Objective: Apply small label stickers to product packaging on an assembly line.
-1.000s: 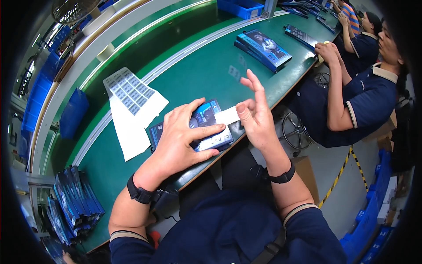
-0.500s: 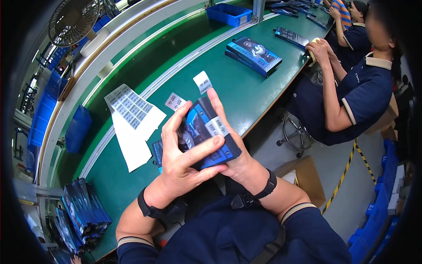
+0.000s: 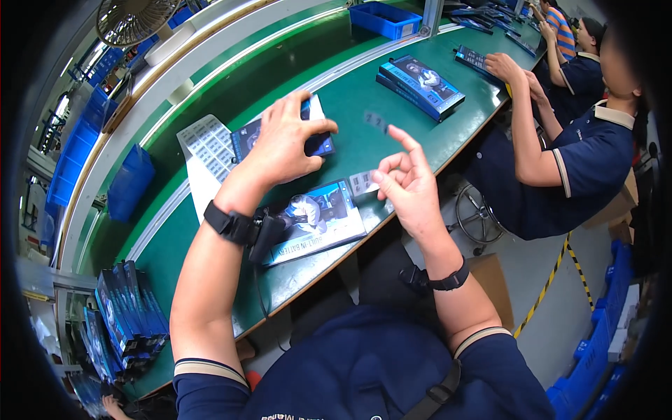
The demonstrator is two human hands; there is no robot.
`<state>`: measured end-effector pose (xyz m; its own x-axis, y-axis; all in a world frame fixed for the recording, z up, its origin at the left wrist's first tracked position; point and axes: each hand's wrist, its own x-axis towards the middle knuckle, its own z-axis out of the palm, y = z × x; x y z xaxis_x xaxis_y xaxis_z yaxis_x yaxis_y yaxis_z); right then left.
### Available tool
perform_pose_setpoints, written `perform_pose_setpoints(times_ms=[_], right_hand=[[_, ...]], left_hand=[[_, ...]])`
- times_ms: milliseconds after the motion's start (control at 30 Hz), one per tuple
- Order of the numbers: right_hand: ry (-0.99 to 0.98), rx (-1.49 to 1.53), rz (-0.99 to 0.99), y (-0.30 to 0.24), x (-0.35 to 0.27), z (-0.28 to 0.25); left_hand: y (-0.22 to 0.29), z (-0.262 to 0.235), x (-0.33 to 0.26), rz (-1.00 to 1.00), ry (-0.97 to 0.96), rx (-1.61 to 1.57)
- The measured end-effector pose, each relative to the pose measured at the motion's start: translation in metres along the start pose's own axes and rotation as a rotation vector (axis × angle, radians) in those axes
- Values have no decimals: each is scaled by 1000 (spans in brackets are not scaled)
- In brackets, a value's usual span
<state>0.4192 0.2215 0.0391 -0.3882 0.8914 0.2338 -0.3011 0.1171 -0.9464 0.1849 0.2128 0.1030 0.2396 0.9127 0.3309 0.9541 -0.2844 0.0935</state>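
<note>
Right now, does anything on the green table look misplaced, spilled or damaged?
Slightly: the box under the left hand overlaps the label sheet in this view, hiding part of it. No spill or damage is visible.

Light bright and whitish on worktop (image 3: 353,157); pale glare patches near its front edge. Small dark label (image 3: 376,122) blurred. Corners black, straight edges strongly bent.

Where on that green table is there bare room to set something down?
Bare table shows between the box under the left hand and the stacked boxes, and between the label sheet and upright boxes. It is crowded around the near flat box, the right hand and its labels, and the far heap of dark items.
</note>
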Motion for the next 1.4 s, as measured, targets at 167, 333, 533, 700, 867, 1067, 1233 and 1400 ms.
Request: perform_pose_setpoints(times_ms=[167, 333, 533, 700, 867, 1067, 1233, 1400], right_hand=[[-69, -78, 77, 5, -8, 1], [-132, -85, 133, 0, -6, -3], [-132, -112, 172, -3, -5, 1], [-138, -116, 186, -3, -4, 1], [-163, -146, 203, -4, -3, 0], [-88, -583, -19, -3, -3, -2], [-88, -323, -73, 0, -6, 6], [-66, 184, 33, -2, -13, 25]], left_hand=[[-14, 19, -7, -187, -295, -139], [3, 0, -35, -66, -114, -215], [41, -11, -75, -7, -142, -340], [53, -7, -88, 0, -172, -388], [56, 0, -92, 13, -171, -327], [60, 0, -93, -30, -190, -378], [69, -7, -90, 0, -68, -366], [79, -8, -93, 63, 96, -411]])
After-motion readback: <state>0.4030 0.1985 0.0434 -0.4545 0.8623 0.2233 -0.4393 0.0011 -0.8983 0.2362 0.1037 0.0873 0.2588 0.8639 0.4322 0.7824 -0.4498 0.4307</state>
